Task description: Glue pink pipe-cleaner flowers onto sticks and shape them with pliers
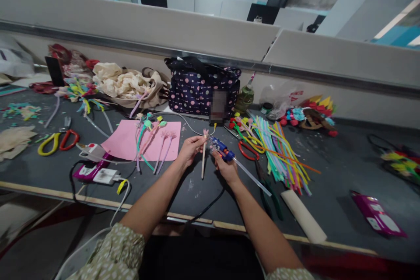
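My left hand (190, 148) pinches a thin pale stick (203, 162) topped by a small pink flower, held upright over the dark table (334, 170). My right hand (226, 167) grips a blue glue gun (221, 149), its nozzle pointing at the flower end of the stick. A clear glue stick (252, 178) juts out of the gun's back toward the lower right. A pink sheet (124, 142) lies to the left with several finished flower stems (154, 138) on it.
A bundle of coloured straws (282, 148) and red-handled scissors (247, 151) lie right of my hands. A polka-dot bag (203, 85) stands behind. A power strip (95, 170), yellow and red scissors (57, 141), cloth bags (127, 83) and a pale roll (303, 216) are around.
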Motion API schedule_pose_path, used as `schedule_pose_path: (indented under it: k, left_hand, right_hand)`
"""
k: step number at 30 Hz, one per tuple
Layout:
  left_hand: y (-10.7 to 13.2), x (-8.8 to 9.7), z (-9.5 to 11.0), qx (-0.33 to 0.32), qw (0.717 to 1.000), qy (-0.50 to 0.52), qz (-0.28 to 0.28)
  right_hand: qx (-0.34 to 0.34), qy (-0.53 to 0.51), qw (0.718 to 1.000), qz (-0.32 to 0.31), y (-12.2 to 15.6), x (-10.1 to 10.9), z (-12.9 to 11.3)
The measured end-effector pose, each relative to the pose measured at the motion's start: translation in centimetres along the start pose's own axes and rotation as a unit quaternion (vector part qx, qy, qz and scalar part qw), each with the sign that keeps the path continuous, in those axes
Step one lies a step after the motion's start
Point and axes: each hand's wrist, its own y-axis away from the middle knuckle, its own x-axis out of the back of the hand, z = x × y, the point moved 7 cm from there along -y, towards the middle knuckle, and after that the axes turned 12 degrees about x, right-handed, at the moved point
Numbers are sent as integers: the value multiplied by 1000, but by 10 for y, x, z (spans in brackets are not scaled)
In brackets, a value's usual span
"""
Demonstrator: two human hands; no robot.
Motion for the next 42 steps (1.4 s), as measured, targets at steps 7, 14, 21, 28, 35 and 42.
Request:
schedule_pose_path:
  k: [7, 14, 21, 28, 35, 42]
  left_hand:
    - [-1, 2, 0, -6, 1000, 5, 3]
    - [0, 2, 3, -13, 1000, 9, 7]
    - [-1, 9, 6, -20, 999, 19, 33]
    - [-2, 11, 3, 9, 998, 25, 48]
    - [-2, 4, -4, 43, 999, 10, 20]
    - [-3, 3, -5, 50, 999, 15, 17]
  right_hand:
    - [8, 3, 1000, -18, -1, -3, 2]
    - [26, 4, 999, -32, -1, -4, -4]
    - [-2, -4, 999, 48, -2, 9, -6]
    - [-33, -47, 989, 133, -16, 24, 4]
    - [-50, -61, 989, 124, -25, 21, 18]
    - [-17, 159, 986, 41, -28, 16, 13]
